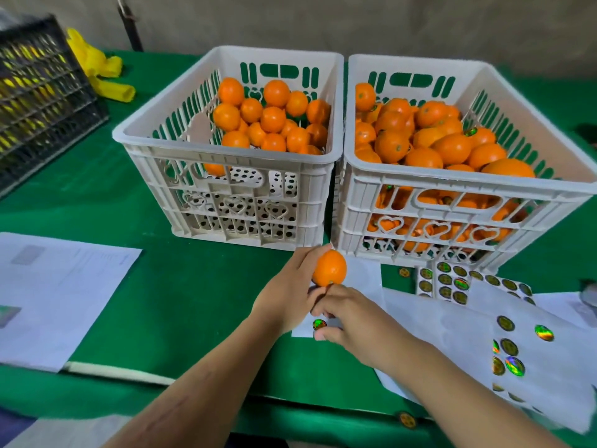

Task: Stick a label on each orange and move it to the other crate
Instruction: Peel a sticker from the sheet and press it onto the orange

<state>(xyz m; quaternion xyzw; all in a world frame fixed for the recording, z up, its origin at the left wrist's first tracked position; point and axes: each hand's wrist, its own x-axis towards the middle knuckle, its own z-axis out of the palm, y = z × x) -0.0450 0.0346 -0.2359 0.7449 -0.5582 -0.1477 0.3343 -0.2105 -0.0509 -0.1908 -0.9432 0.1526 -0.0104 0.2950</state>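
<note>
**Label sits just below the held orange, under the right hand's fingers**

The orange (329, 268) is held above the counter (181, 295), just in front of the gap between the two white crates, clamped in the left hand (290, 299) with the fingers wrapped round its left and far side. From the orange, the nearest label (319, 324) lies at about 6 o'clock, a shiny round sticker on a small backing sheet (302, 331) flat on the counter. The right hand (358, 321) is the nearer one to it: its fingers are bent down over that sheet and drawn together, and its thumb lies just at 6 o'clock from the label. I cannot tell if they already pinch the label's edge. The orange is nearly round, so no long axis matters much; its bare near face turns toward the right hand.

I judge the coming move to be a short lift from 6 o'clock upward onto that face.

Farther out, the left crate (232, 163) stands at 11 o'clock from the orange, part full, and the right crate (465, 189) at 1 o'clock, fuller, with at least one orange in it showing a sticker. More label sheets (504, 321) lie at 4 o'clock.
</note>
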